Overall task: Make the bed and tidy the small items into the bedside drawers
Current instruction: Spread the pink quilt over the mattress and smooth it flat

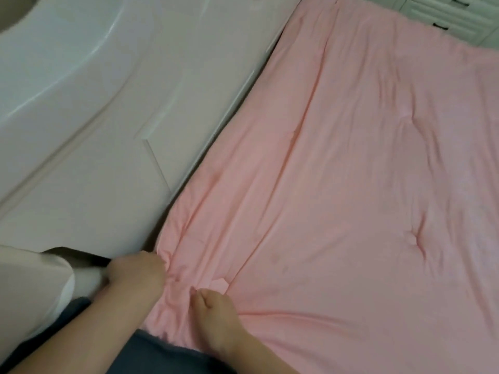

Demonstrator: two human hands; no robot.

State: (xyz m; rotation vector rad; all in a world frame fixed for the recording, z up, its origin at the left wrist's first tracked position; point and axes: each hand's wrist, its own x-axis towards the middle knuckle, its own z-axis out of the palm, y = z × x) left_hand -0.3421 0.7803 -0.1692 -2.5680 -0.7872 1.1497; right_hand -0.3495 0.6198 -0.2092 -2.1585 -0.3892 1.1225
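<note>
both hands [175,290] grip the pink quilt's [351,171] bunched corner.

Two bare forearms come in from the near edge, each ending in one of the hands: the left hand [136,273] and the right hand [216,310]. No sleeve, watch, ring or bracelet shows on either arm as far up as the frame reaches. Between and below the arms, along the near edge, lies a stretch of dark blue-grey cloth [151,352], plain and unpatterned, apparently the person's clothing; its cut cannot be made out.
</note>
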